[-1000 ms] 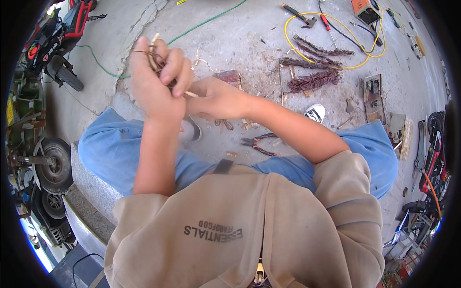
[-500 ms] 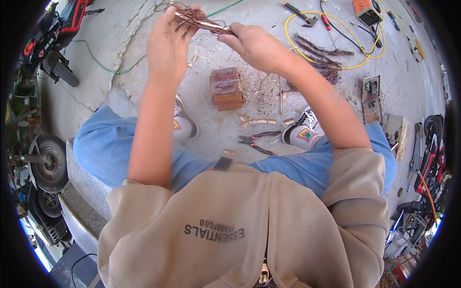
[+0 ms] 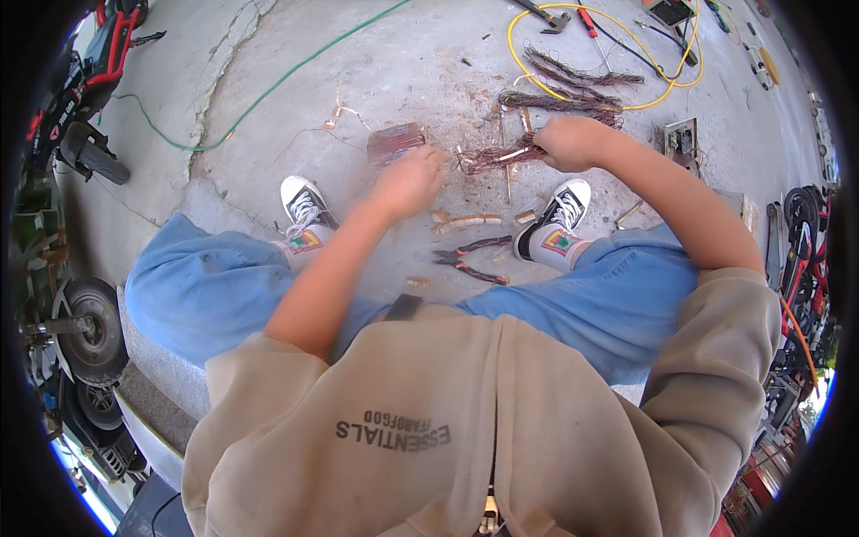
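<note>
With twelve o'clock pointing away from the person, the right hand (image 3: 573,143) is closing its grip around one end of a dark red wire bundle (image 3: 498,160), which is extending toward nine o'clock, its frayed end coming just beside the left hand (image 3: 410,185). That hand's fingers are bunching together in front of a reddish-brown block (image 3: 391,141); blur is hiding whether its grip is holding anything or touching the block. From the bundle, the block is sitting at nine o'clock. Combination pliers (image 3: 472,259) with red-and-black handles are lying spread on the concrete floor (image 3: 295,116) at six o'clock, beyond a row of tan pieces (image 3: 474,219). Toward one o'clock, more wire bundles (image 3: 586,77) are lying near a yellow hose (image 3: 511,38), with a claw hammer (image 3: 557,21) and a red-handled screwdriver (image 3: 588,22) resting farther out. A green cord (image 3: 291,72) is curving across the floor at ten o'clock, and a black-and-white sneaker (image 3: 573,201) is standing at four.
</note>
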Available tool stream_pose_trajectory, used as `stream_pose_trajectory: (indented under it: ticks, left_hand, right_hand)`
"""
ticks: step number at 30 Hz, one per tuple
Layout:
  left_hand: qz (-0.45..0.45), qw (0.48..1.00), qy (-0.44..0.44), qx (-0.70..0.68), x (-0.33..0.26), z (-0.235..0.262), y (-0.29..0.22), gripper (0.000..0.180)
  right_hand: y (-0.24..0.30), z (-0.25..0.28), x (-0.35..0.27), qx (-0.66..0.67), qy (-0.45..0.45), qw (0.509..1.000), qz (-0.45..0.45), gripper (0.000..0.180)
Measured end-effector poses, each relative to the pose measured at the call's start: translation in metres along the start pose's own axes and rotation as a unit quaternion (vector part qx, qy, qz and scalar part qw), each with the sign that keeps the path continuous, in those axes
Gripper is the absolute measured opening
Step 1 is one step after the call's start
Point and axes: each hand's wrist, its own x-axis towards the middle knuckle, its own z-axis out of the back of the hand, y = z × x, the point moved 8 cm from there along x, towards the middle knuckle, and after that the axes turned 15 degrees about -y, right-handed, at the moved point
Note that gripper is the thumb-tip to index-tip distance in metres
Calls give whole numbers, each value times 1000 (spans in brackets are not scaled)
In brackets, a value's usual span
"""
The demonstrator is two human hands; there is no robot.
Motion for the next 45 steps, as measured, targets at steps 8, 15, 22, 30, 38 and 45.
stream_pose_trajectory:
  ticks: [8,15,22,30,38,45]
  left_hand:
    - [223,932,-21,-284,-1,-27,1,33]
    - [62,985,-7,-162,-8,-51,-14,49]
    - [-46,994,-69,-77,-25,-38,-34,45]
    - [377,826,-410,-88,-68,13,116,12]
    - [550,772,-111,-299,-107,-76,266,28]
    - [603,628,-92,-483,-76,-25,158,36]
  right_hand:
    - [-26,67,-15,440,-94,877,-169,33]
    - [27,39,45,821,-150,514,-200,24]
    - [-11,-16,46,296,-196,919,-171,46]
    - [20,-118,54,94,59,992,-55,39]
    - [4,-142,101,72,11,995,-73,26]
    - [52,-115,131,103,11,995,-5,26]
